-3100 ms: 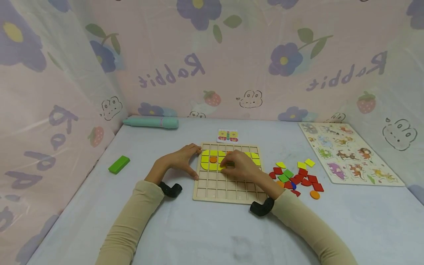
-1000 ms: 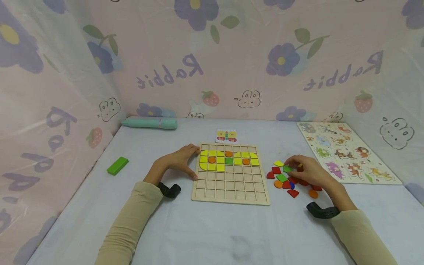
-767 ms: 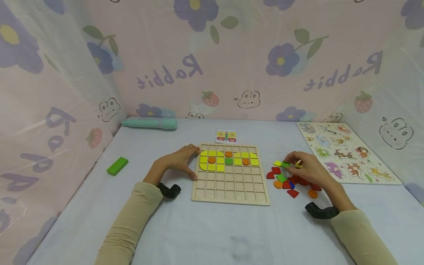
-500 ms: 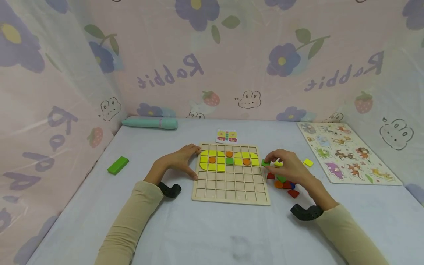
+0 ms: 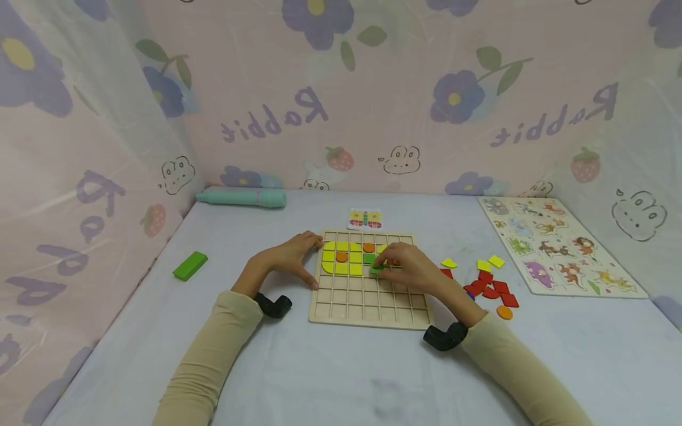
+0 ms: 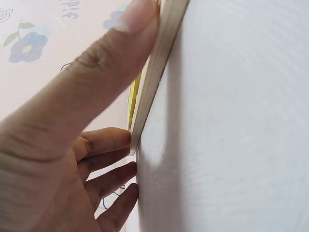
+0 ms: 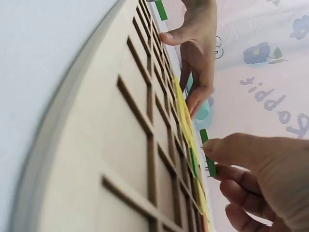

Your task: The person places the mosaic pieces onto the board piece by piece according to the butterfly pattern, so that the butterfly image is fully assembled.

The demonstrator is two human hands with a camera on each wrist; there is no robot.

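Note:
A green square tile (image 5: pixel 376 269) is pinched between the thumb and fingers of my right hand (image 5: pixel 409 269). In the right wrist view this tile (image 7: pixel 207 152) stands on edge just above the wooden grid board (image 5: pixel 348 310). My left hand (image 5: pixel 290 260) touches the board's left edge, thumb and fingers spread apart; in the left wrist view the thumb (image 6: pixel 96 63) presses the board's side (image 6: pixel 153 79). Yellow tiles (image 5: pixel 335 268), orange discs (image 5: pixel 369 247) and one green square (image 5: pixel 369 258) sit in the board's upper cells. My right hand hides part of the board's right side.
Loose red tiles (image 5: pixel 479 288), yellow tiles (image 5: pixel 496 261) and an orange disc (image 5: pixel 504 312) lie right of the board. Behind it is a pattern card (image 5: pixel 365 219). An animal puzzle board (image 5: pixel 556 248), a green block (image 5: pixel 190 265) and a teal tube-shaped object (image 5: pixel 242 197) lie farther out.
My right hand went from the board to the loose tiles, picked up a green tile and carried it left over the board. My left hand has stayed at the board's edge.

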